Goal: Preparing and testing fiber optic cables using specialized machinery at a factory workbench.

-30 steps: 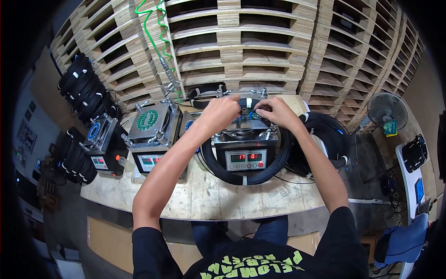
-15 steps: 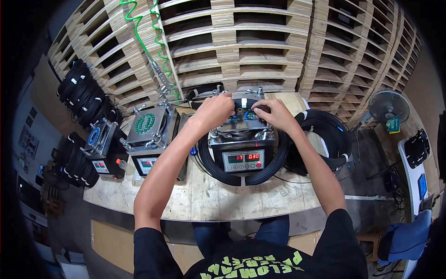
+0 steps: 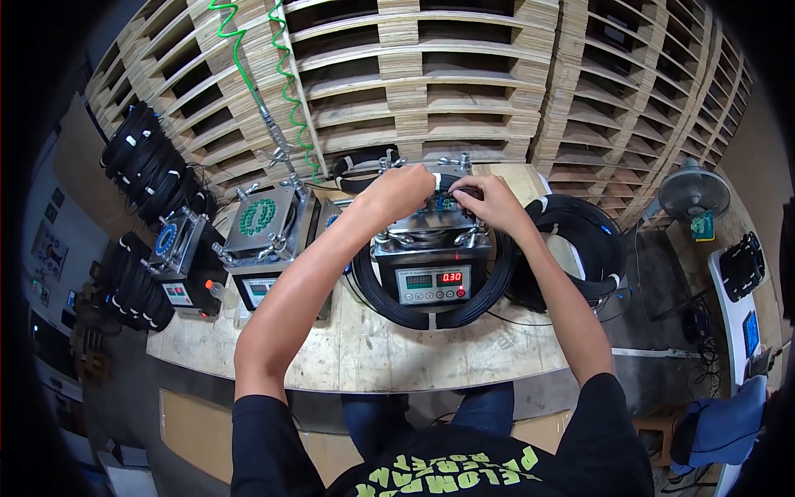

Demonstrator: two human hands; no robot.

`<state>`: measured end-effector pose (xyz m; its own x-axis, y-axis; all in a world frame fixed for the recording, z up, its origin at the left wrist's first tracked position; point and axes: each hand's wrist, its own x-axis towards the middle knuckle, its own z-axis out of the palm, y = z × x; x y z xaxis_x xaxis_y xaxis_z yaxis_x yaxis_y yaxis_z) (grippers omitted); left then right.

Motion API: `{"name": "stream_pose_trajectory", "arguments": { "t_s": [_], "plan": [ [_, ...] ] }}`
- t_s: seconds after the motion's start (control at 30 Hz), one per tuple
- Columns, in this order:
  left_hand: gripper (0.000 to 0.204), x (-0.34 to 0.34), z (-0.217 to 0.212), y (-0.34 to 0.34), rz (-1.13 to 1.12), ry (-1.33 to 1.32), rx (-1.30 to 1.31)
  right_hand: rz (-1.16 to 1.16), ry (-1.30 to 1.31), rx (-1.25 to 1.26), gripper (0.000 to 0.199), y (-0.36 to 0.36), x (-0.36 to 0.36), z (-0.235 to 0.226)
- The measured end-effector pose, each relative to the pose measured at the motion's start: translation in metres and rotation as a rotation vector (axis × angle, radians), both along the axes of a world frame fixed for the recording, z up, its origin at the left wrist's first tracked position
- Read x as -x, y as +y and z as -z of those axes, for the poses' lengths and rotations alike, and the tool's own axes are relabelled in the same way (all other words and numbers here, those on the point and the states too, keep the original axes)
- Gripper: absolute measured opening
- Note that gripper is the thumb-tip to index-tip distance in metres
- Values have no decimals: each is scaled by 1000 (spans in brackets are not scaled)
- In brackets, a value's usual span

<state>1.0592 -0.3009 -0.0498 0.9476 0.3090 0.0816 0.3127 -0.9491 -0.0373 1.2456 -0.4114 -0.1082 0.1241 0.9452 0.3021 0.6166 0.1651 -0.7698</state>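
Head view, inspected from my remote station: both hands work over the top plate [image 3: 406, 224] of a boxy black machine [image 3: 435, 255], which stands on the wooden surface [image 3: 373, 356] with its lit display panel [image 3: 434, 284] toward the wearer. A small blue connector [image 3: 441, 202] shows at the far part of that plate, and I record its position as the governing relation: it lies in the narrow gap between the hands, to the right of the left hand [image 3: 404, 190] and to the left of the right hand [image 3: 493, 201]. Both are just beside it; I cannot establish which is nearer. Its long axis appears to run away from the wearer, though it is too small to certify. The right hand's thumb and index finger are bent close together at the connector; whether they grip it, I cannot confirm. The left hand is curled with its knuckles uppermost and its fingertips hidden, so its hold is likewise undetermined. A black cable coil [image 3: 397, 313] rings the machine, its near arc in front of the panel, its far arc close behind the hands.
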Motion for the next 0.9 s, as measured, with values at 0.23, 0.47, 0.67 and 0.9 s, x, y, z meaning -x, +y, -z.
{"name": "stream_pose_trajectory", "arguments": {
  "t_s": [0.23,0.47,0.67,0.9],
  "plan": [
    [10,4,13,6,12,-47,-18,19,0,-8,23,-1,3,1],
    [12,-2,4,21,118,73,144,10,-24,-1,24,1,6,-4],
    [12,1,-7,14,58,92,78,28,-14,19,23,1,6,-2],
    [11,-19,2,5,86,92,-121,43,-85,-17,23,1,1,-1]
  ]
}}
